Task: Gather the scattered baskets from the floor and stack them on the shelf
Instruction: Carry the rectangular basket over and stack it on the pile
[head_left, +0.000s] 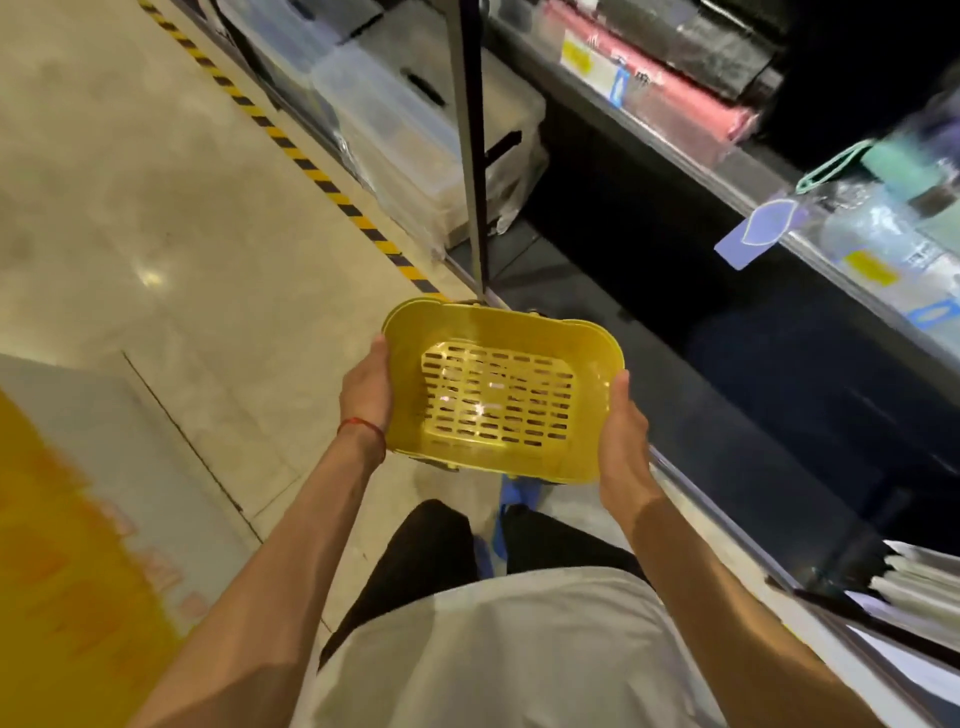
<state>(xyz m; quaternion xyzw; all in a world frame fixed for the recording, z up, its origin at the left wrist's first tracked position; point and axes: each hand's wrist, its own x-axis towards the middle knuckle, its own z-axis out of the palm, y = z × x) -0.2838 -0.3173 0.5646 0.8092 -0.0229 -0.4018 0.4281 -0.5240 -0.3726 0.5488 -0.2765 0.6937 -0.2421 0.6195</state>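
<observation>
While it is held in the air in front of the person's body, the yellow basket (498, 395) faces open side up, its slotted bottom showing and nothing inside. The left hand (366, 395) clasps its left wall and the right hand (623, 441) clasps its right wall, thumbs up at the rim; the fingers underneath are hidden. A red cord (363, 427) circles the left wrist. Below the basket lies the pale tiled floor (156, 208), with blue shoe covers (514, 499) showing under its near edge. The basket's far edge is close to the foot of a dark upright post (470, 156), and just to the right runs the front edge of the dark lower shelf (779, 395). A black-and-yellow striped line (291, 150) follows the shelving base, and clear plastic bins (395, 119) stand beyond the post.
</observation>
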